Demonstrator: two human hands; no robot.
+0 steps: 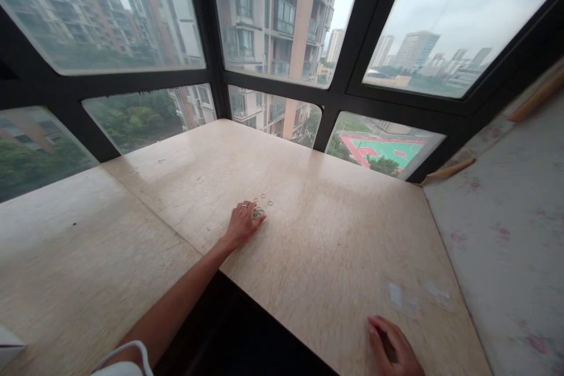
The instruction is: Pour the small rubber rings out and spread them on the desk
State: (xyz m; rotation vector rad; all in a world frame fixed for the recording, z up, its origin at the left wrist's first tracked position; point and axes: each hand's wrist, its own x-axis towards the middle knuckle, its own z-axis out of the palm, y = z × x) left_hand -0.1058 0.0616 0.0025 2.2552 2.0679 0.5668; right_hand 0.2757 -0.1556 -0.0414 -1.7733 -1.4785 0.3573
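Small rings [259,211] lie near the middle of the frame, heaped at the left hand [241,224], with a few loose ones just beyond, toward the top of the frame. Left hand much the nearer; from the right hand [394,346], lower right, the heap lies well apart, up and to the left. Heap roughly round, no clear long axis.

Left hand: thumb and fingers part-curled, narrow, with the heap between; cannot tell whether any ring is pinched. Right hand: loosely curled, thumb close to the fingers; nothing visible in it, palm hidden.

Materials: rings thin, round, apparently metal. Tabletop [317,258] smooth, pale, stone-like, faintly streaked, glossy toward the windows. Two flat packets [399,296], lower right, look like clear plastic with whitish patches. Window frame [217,70] dark, straight-barred. Wall [497,235], right edge, pale with pinkish floral pattern.
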